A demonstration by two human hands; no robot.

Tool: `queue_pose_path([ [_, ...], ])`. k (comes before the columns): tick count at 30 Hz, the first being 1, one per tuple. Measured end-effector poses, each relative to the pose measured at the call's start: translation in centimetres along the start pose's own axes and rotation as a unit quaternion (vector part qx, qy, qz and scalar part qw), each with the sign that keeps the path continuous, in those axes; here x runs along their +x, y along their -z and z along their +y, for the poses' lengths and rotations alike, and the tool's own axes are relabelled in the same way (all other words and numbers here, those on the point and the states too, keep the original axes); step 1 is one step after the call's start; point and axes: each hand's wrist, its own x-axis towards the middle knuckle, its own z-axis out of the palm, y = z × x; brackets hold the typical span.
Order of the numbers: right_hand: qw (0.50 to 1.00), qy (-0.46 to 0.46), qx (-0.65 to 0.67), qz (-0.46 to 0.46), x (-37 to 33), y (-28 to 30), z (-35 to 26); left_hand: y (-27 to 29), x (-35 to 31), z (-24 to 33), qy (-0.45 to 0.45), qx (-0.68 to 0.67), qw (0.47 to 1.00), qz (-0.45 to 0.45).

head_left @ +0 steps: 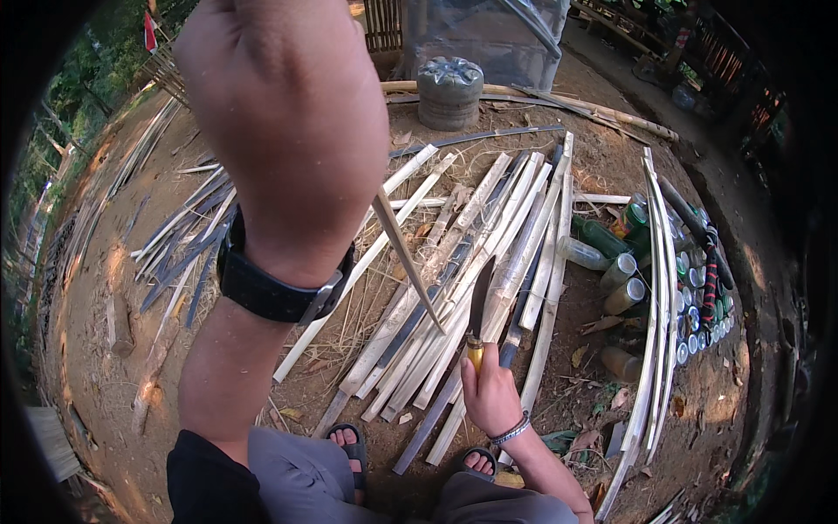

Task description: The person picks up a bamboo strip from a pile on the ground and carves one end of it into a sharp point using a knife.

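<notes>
My left hand (284, 131), with a black watch on its wrist, is raised very close to the camera. Its fingers are hidden. From behind it a narrow bamboo strip (406, 253) slants down to the right, and the hand appears closed on it. Lower down, my right hand (491, 393) grips the yellow handle of a knife (479, 301), its dark curved blade pointing up and away from me. The strip's lower end is left of the blade, apart from it. Below both lies a pile of split bamboo strips (419, 371), pale and dark, spread on the ground.
Glass bottles and jars (624, 297) lie at the right, beside long leaning pale strips (655, 306). More dark strips (188, 236) are scattered at the left. A plastic container (449, 92) stands at the back. My sandalled feet (349, 441) are close to the pile.
</notes>
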Motion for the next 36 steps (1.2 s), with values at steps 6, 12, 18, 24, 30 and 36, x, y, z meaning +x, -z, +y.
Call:
queue_pose_path([
  [6,0.993,0.043,0.031,0.108,0.7,-0.2,0.2,-2.2,-0.5,2.3,0.066,0.031,0.997,0.028],
  [12,0.996,-0.032,-0.050,-0.060,-0.5,-2.1,2.6,0.5,-0.3,0.8,0.042,-0.030,0.998,-0.026],
  [18,0.994,0.047,0.051,0.081,0.5,2.5,-3.6,0.0,-0.3,0.1,-0.029,-0.019,0.998,-0.045],
  [24,0.994,-0.052,-0.081,-0.054,-1.1,-5.1,7.0,-0.2,0.1,0.2,-0.034,-0.033,0.998,-0.046],
  [30,0.993,0.036,0.089,0.075,1.1,3.9,-4.0,0.9,0.5,-1.0,-0.041,-0.064,0.996,-0.052],
  [36,0.986,-0.063,-0.135,-0.070,-2.1,-7.5,10.0,1.0,1.3,-0.8,0.043,-0.243,0.951,-0.188],
])
